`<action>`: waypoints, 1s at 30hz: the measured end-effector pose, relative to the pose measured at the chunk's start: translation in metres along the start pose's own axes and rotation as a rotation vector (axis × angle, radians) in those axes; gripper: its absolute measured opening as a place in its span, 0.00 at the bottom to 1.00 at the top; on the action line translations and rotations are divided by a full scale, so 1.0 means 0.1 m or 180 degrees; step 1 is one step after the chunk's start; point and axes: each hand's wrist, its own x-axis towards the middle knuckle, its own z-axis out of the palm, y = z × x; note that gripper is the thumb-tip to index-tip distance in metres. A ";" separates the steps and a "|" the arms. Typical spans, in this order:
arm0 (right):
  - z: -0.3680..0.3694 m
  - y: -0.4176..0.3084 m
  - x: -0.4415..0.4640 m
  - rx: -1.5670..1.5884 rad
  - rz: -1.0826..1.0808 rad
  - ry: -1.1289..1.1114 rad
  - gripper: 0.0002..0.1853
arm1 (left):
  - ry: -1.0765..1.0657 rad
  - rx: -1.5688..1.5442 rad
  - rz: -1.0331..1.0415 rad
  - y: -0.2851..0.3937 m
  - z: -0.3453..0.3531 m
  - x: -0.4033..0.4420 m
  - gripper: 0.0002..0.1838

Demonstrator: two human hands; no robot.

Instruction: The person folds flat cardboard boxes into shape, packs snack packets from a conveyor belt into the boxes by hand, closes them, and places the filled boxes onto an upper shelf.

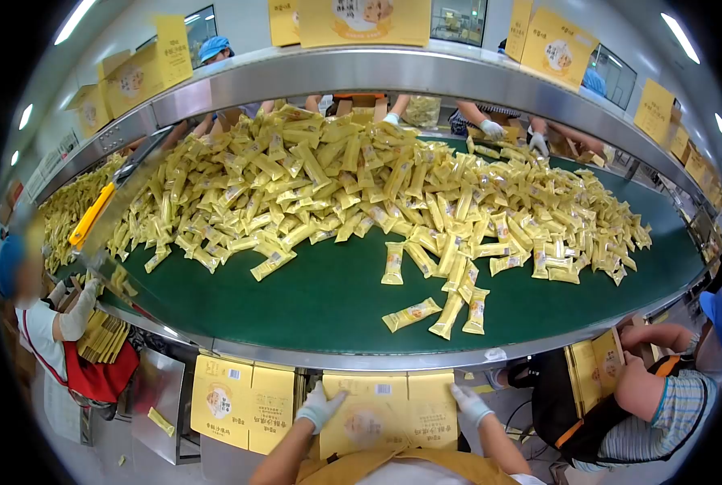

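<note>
Low in the view, a yellow printed cardboard carton (pixel 389 414) stands against my body, just below the front rail of the conveyor. My left hand (pixel 320 406), in a white glove, grips its left edge with the thumb laid over the printed side. At the right edge my right hand (pixel 470 404), also gloved, holds the same carton; some of its fingers are hidden behind the cardboard. Beyond the rail, a large heap of yellow wrapped snack packets (pixel 329 178) covers much of the green belt (pixel 320 299). Several loose packets (pixel 451 314) lie nearest my carton.
Another yellow carton (pixel 230 402) stands left of mine. A metal shelf (pixel 304 74) with yellow boxes spans the far side. Co-workers sit at left (pixel 62 339) and right (pixel 660 396); gloved hands (pixel 490 128) reach in across the belt. A stray packet (pixel 161 421) rests on a metal surface.
</note>
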 end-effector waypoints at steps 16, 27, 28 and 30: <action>0.41 0.00 -0.39 0.1809 -0.0930 0.0786 0.23 | 0.1074 -0.2109 0.1013 -0.44 0.21 -0.12 0.26; 0.18 -0.37 -0.88 0.1966 -0.0972 0.0580 0.25 | 0.0816 -0.2962 0.1084 -0.16 -0.08 -0.69 0.19; 0.17 -0.36 -0.76 0.1966 -0.0879 0.0555 0.25 | 0.0813 -0.3063 0.0999 -0.05 -0.12 -0.64 0.20; 0.14 -0.55 -0.77 0.1997 -0.0672 0.0514 0.26 | 0.0744 -0.3130 0.0743 0.01 -0.17 -0.58 0.24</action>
